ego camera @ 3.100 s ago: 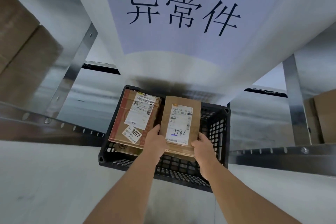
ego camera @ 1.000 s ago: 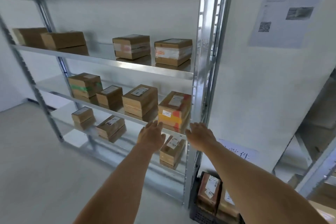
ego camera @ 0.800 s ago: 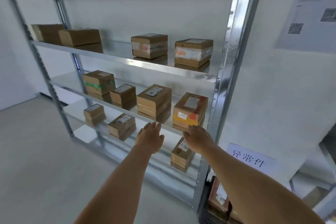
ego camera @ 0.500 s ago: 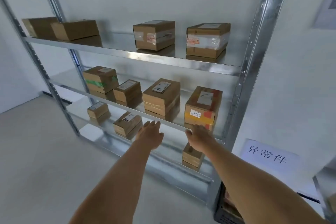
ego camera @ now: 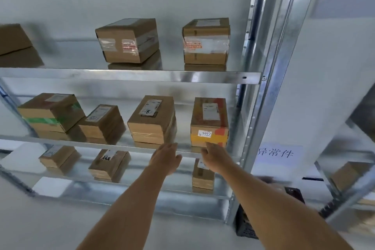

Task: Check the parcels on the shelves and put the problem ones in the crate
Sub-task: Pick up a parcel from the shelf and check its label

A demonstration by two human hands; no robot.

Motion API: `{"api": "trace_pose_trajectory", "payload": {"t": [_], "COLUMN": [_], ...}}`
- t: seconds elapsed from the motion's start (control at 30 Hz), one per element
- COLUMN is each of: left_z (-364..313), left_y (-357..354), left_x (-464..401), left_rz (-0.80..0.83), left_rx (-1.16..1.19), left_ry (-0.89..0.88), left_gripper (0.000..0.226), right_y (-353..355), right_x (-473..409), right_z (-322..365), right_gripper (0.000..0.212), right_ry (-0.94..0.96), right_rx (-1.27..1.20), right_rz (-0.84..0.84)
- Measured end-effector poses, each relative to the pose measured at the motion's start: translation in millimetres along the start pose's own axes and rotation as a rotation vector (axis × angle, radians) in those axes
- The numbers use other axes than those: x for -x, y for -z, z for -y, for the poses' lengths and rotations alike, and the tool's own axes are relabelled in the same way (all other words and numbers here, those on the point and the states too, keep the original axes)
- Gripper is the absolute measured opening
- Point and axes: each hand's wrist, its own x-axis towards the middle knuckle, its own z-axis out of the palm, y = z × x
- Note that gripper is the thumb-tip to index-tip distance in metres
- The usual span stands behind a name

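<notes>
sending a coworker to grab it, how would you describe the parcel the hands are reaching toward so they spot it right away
Find the metal shelving rack and its middle shelf. The 5917 parcel stands at the right end of that row, next to the upright post. Unlike the plain brown boxes beside it, its front carries a yellow band, a red patch and a small white sticker reading 5917.

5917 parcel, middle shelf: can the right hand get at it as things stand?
Probably yes. The right hand is open just below the 5917 parcel, whose front face at the shelf edge is unobstructed.
</notes>
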Motion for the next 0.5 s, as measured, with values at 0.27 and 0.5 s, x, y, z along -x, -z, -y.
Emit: {"api": "trace_pose_trajectory", "payload": {"t": [0.27, 0.5], "left_z": [37, 65], "left_y": [-5, -40], "left_x": [-29, -37], "left_rz": [0.093, 0.146], "left_rx": [-0.005, -0.009], "left_ry": [-0.161, -0.157], "left_gripper": [0.048, 0.055], "right_y": [-17, -55], "right_x": [9, 15], "right_z": [24, 27], "right_gripper": [0.030, 0.039], "right_ry": [-0.161, -0.230], "right_rx": [-0.121, -0.177], "right_rz": [-0.050, 0.030]}}
